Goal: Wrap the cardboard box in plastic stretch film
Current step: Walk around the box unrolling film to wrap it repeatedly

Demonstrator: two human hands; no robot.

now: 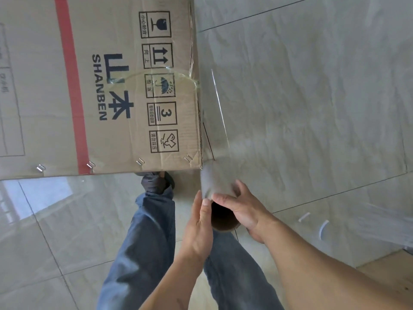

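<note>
1. Standing on the floor (pixel 312 108), the box (pixel 100 86) fills the upper left of the view. Its printed face is turned to the camera, a red stripe (pixel 71 90) runs down it, and staples sit along its lower edge.
2. At the box's right edge, film (pixel 214 113) stretches from the corner down to the roll (pixel 214 182). A thin twisted strand of film already crosses the printed face.
3. The left hand (pixel 199 229) lies flat against the roll's left side, fingers (pixel 204 209) straight and together, steadying rather than gripping.
4. The right hand (pixel 243 209) curls round the roll's open end, its fingers clamped on the core rim.
5. The roll sits just below the box's lower right corner, close to it but apart, directly between the two hands.
6. To do this step well, I judge the film should stay taut as it rounds the corner. The roll should turn freely in the hands and be held parallel to the box edge, so that the sheet lays flat instead of roping.
7. Slack here would likely leave wrinkles or a loose band.
</note>
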